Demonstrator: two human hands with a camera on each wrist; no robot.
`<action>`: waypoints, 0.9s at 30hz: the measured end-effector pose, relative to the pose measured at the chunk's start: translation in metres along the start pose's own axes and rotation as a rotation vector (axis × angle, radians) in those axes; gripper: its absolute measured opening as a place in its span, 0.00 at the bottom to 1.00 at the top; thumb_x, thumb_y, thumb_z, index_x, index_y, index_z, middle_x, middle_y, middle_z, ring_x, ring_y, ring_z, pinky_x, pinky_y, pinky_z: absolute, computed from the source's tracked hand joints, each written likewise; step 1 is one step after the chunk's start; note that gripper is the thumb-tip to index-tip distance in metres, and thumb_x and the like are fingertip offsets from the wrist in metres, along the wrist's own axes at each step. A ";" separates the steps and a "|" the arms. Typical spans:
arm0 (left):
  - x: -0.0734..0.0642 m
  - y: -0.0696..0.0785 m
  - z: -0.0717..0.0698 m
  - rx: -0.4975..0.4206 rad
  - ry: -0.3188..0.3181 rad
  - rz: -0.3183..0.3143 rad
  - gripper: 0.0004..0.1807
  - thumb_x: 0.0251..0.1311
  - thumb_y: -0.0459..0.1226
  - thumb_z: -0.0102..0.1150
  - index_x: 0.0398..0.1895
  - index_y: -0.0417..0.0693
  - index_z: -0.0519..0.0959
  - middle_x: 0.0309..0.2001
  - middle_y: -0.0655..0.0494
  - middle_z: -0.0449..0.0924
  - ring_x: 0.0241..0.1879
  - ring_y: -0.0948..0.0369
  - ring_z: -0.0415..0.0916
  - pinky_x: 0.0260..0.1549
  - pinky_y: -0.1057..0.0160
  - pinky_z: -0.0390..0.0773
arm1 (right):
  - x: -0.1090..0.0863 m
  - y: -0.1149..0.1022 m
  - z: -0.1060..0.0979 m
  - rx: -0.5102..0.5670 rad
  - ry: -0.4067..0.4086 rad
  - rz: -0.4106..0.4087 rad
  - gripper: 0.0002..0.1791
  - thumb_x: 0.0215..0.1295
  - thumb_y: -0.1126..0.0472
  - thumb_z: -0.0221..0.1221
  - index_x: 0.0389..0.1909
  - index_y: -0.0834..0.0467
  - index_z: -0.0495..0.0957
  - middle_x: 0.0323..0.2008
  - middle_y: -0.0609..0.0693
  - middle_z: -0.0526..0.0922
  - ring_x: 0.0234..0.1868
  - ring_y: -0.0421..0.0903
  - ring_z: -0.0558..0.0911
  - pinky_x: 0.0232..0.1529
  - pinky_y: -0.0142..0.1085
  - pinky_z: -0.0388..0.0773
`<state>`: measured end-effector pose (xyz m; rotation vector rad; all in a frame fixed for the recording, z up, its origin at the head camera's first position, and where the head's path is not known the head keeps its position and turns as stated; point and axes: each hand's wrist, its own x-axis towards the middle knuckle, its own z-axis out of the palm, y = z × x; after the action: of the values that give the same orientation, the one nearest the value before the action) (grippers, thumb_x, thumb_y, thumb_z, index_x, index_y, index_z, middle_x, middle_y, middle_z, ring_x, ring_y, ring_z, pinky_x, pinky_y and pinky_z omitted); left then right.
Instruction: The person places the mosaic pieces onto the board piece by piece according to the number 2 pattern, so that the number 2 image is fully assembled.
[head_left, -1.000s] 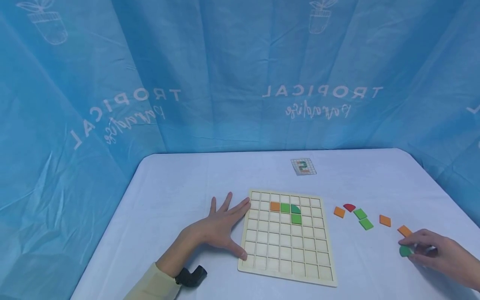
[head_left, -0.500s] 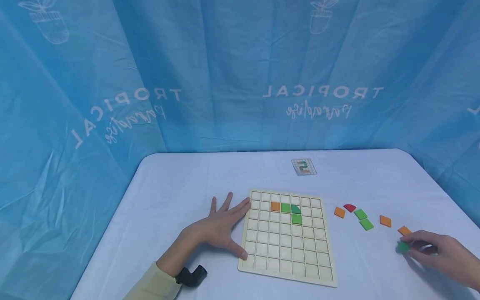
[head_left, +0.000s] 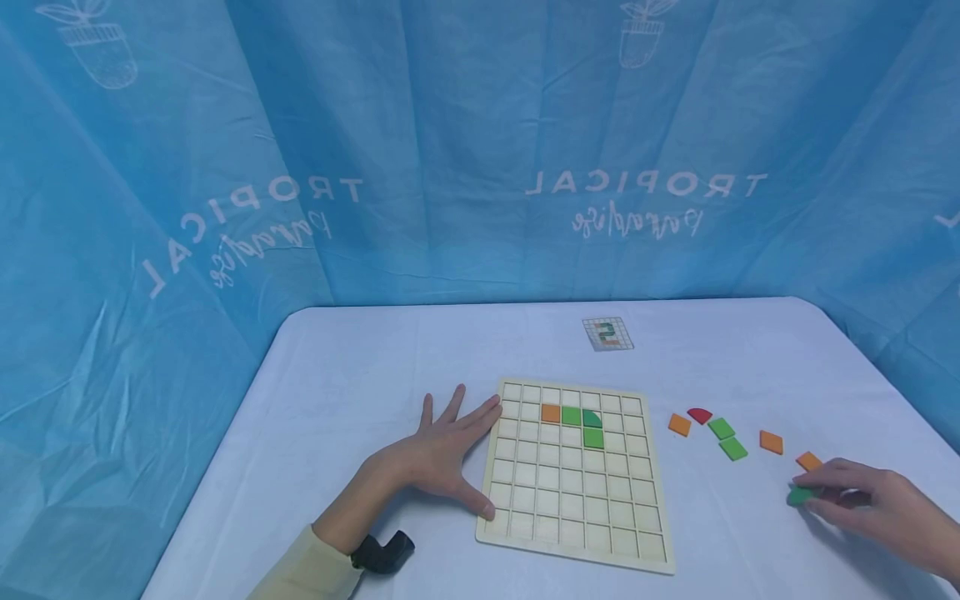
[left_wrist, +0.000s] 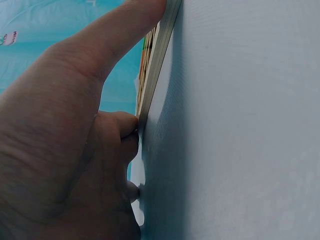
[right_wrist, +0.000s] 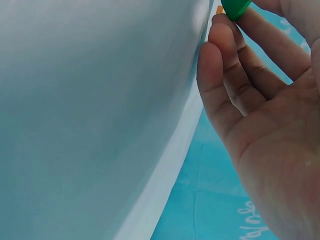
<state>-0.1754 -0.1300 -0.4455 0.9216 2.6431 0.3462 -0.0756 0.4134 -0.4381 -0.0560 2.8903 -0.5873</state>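
A dark green rounded piece [head_left: 801, 497] was held over the right part of the white-covered table [head_left: 360, 358], pinched between the thumb and fingertips of the right hand [head_left: 873, 504]; whether the cloth was touched by it could not be told. In the right wrist view the remaining fingers were seen bent, close to one another. An orange square [head_left: 809, 461] was partly covered by that hand, and just beyond it another orange tile [head_left: 771, 442] was seen. Farther left, two light green tiles [head_left: 732, 448], a red rounded piece [head_left: 700, 415] and a third orange piece [head_left: 679, 425] were loosely grouped near the grid board [head_left: 570, 505]. The board's left edge was touched by the left hand [head_left: 438, 458], its fingers spread apart and its thumb laid at the near left corner. In the board's second row from the far side, an orange inlay [head_left: 551, 413], a green inlay [head_left: 571, 416] and a dark green quarter-round [head_left: 591, 418] were set side by side, with a lower green inlay [head_left: 593, 438] placed directly below the quarter-round. A patterned card [head_left: 608, 333] was positioned beyond the board, and the table was backed by a blue curtain [head_left: 480, 150].
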 end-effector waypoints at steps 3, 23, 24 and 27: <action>0.000 0.000 0.000 -0.001 -0.001 -0.001 0.74 0.25 0.81 0.56 0.78 0.63 0.38 0.75 0.73 0.27 0.72 0.49 0.16 0.60 0.34 0.20 | 0.001 -0.001 -0.001 0.000 -0.008 -0.005 0.20 0.56 0.47 0.68 0.45 0.56 0.84 0.39 0.46 0.80 0.31 0.33 0.74 0.32 0.28 0.78; 0.000 0.001 -0.001 -0.002 0.002 -0.008 0.74 0.25 0.81 0.55 0.78 0.62 0.39 0.75 0.71 0.28 0.72 0.49 0.17 0.60 0.34 0.20 | 0.011 -0.010 0.008 0.018 0.060 -0.082 0.11 0.59 0.51 0.66 0.40 0.50 0.84 0.34 0.38 0.80 0.34 0.32 0.76 0.33 0.30 0.78; -0.001 0.001 -0.001 -0.003 0.003 -0.006 0.74 0.25 0.81 0.56 0.78 0.62 0.39 0.76 0.71 0.28 0.72 0.49 0.18 0.60 0.34 0.20 | 0.012 -0.011 0.008 0.014 0.053 -0.074 0.12 0.60 0.50 0.66 0.41 0.51 0.84 0.35 0.39 0.81 0.34 0.33 0.77 0.33 0.30 0.78; -0.001 0.002 -0.001 -0.007 0.004 -0.005 0.74 0.25 0.81 0.56 0.78 0.62 0.39 0.76 0.71 0.28 0.72 0.49 0.17 0.60 0.34 0.20 | 0.016 -0.013 0.008 0.009 0.036 -0.048 0.16 0.57 0.51 0.68 0.44 0.55 0.83 0.35 0.40 0.82 0.34 0.35 0.78 0.33 0.29 0.78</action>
<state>-0.1745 -0.1293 -0.4437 0.9132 2.6453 0.3563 -0.0896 0.3970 -0.4432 -0.1144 2.9283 -0.6164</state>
